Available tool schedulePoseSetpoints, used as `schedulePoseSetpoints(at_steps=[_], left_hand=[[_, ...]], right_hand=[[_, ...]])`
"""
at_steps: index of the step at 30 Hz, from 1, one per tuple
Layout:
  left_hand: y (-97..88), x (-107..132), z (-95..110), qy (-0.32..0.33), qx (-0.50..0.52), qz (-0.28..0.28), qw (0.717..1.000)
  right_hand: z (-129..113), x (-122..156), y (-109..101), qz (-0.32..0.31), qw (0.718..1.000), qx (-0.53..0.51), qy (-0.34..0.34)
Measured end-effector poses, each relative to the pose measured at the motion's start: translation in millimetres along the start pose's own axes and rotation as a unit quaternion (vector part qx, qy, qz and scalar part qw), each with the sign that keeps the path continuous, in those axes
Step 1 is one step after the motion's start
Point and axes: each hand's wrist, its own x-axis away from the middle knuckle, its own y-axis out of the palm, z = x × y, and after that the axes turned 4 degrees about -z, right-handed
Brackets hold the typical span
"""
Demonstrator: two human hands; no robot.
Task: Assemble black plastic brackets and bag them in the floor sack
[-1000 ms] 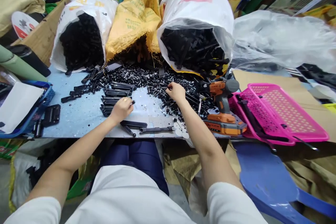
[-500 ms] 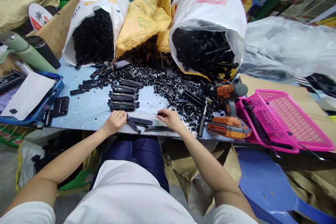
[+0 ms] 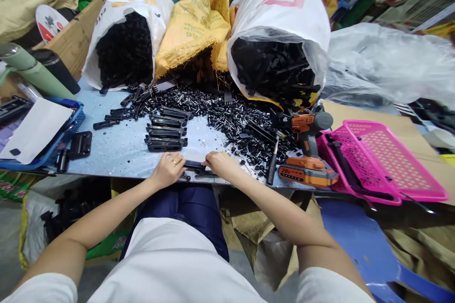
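Near the table's front edge, my left hand [image 3: 169, 169] is closed round the left end of a flat black plastic bar [image 3: 194, 164]. The fingers of my right hand [image 3: 221, 164] are pinched together at the bar's right end; whatever small piece they hold there is hidden. Under and beside the bar lie other black plastic parts [image 3: 204, 173], partly covered by my hands. Just beyond my left hand a neat row of black assembled strips [image 3: 166, 132] rests on the blue tabletop. A heap of small black pieces with silvery pins [image 3: 227, 118] spreads behind my hands.
To the right are a hammer [image 3: 273, 163], an orange cordless drill [image 3: 308, 168] and a pink basket [image 3: 394, 161]. A blue basket [image 3: 78, 120] stands at the left. White sacks [image 3: 280, 4] and a yellow sack [image 3: 195, 19] of black parts line the back.
My right hand has moved left to the bar's right end. My left hand has shifted right and now covers more of the bar. The two hands are closer together.
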Motion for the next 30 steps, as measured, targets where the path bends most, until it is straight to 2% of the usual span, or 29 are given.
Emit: schedulePoseSetpoints(at_steps=[2, 3, 5, 7, 10, 13, 17, 20, 22, 23, 26, 28, 30], left_hand=[[1.1, -13.9, 12.4, 0.034, 0.014, -0.053, 0.998], [2.8, -20.8, 18.2, 0.041, 0.02, -0.08, 0.996], [7.8, -32.4, 27.1, 0.032, 0.032, -0.126, 0.991], [13.4, -39.3, 31.3, 0.019, 0.046, -0.156, 0.987], [19.1, -41.9, 30.8, 0.008, 0.061, -0.169, 0.984], [19.1, -40.1, 27.7, 0.008, 0.072, -0.162, 0.984], [16.9, -35.1, 26.9, 0.037, 0.043, -0.16, 0.986], [19.8, -30.9, 24.9, 0.036, -0.031, -0.141, 0.989], [20.5, -29.4, 19.8, 0.027, -0.056, -0.124, 0.99], [18.5, -28.8, 16.4, 0.024, -0.055, -0.114, 0.992], [-4.0, -24.3, 10.3, 0.032, -0.005, -0.054, 0.998], [-32.4, -17.4, 16.4, 0.052, 0.084, 0.002, 0.995], [-64.4, -8.4, 33.1, 0.081, 0.225, 0.04, 0.97]], right_hand=[[0.5, 1.2, 9.8, 0.006, 1.0, -0.006, -0.025], [2.1, 3.6, 18.1, 0.029, 0.999, -0.019, -0.035], [8.0, 10.4, 40.0, 0.112, 0.991, -0.052, -0.057], [16.2, 16.8, 65.6, 0.203, 0.971, -0.08, -0.101], [29.2, 18.6, 96.8, 0.273, 0.941, -0.11, -0.169], [40.0, 13.1, 106.9, 0.265, 0.935, -0.122, -0.202], [50.2, 12.2, 97.6, 0.216, 0.946, -0.05, -0.235], [50.1, 17.6, 93.1, 0.229, 0.963, 0.047, -0.136], [44.9, 20.9, 89.5, 0.25, 0.961, 0.085, -0.078], [41.1, 22.7, 85.1, 0.26, 0.958, 0.094, -0.071], [26.1, 33.7, 55.3, 0.285, 0.944, 0.076, -0.145], [14.0, 47.5, 26.3, 0.282, 0.93, 0.023, -0.236], [-1.0, 62.6, 2.7, 0.254, 0.906, -0.062, -0.333]])
